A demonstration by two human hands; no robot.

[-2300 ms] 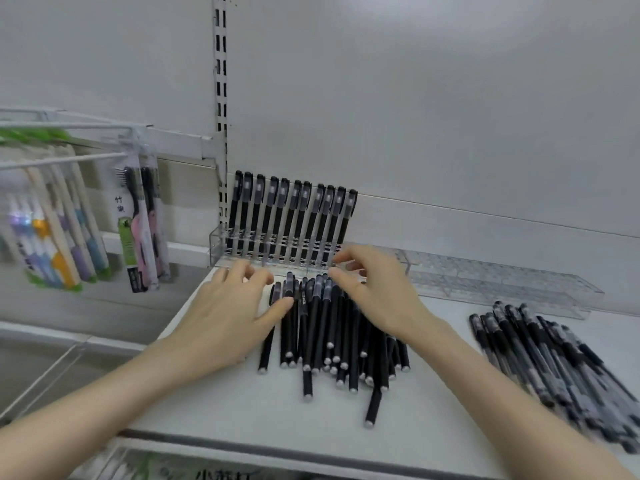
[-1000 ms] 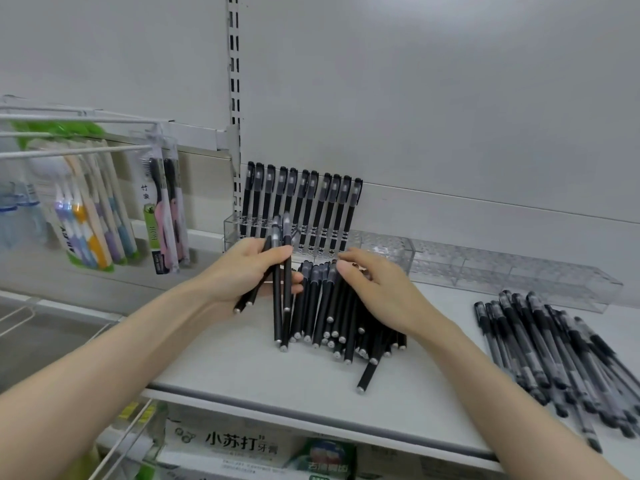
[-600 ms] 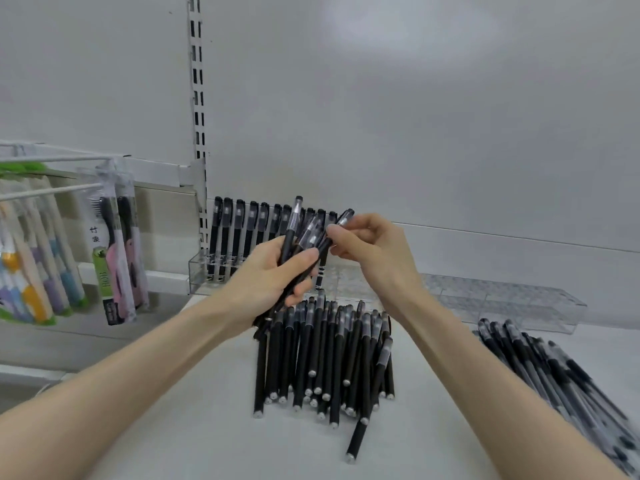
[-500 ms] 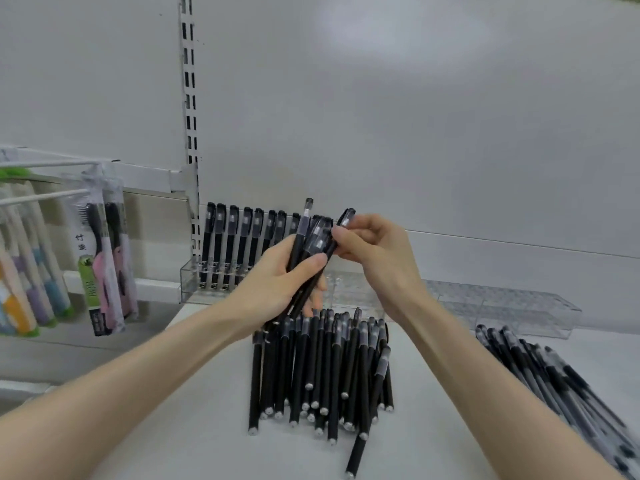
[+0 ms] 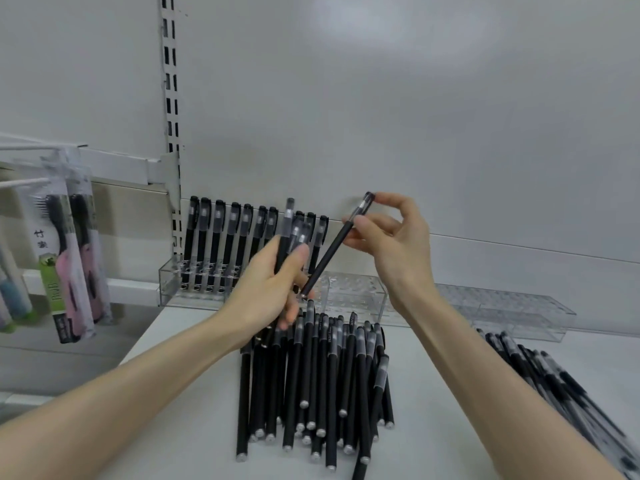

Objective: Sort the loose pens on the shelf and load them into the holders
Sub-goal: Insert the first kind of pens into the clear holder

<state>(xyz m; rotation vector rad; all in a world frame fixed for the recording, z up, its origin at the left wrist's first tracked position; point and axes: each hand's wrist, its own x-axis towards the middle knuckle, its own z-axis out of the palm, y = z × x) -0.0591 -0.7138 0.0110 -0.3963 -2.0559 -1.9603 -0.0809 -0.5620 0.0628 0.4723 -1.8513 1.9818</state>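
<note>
Mid-frame, the left hand point(image 5: 273, 289) curls its fingers round a bundle of pens point(image 5: 289, 233), held upright. The right hand point(image 5: 391, 237) pinches a single pen point(image 5: 332, 251) near its cap, tilted. Below them a pile of pens point(image 5: 322, 375) lies on the shelf point(image 5: 433, 410). Behind, the clear holder point(image 5: 353, 296) has a row of pens point(image 5: 221, 237) standing in its left part.

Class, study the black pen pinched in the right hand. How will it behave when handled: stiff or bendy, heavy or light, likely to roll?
Probably stiff: the pen is straight though the right hand pinches only its capped end. Likely light: a pinch seems to carry it. Its round barrel may well roll on the flat shelf.
</note>
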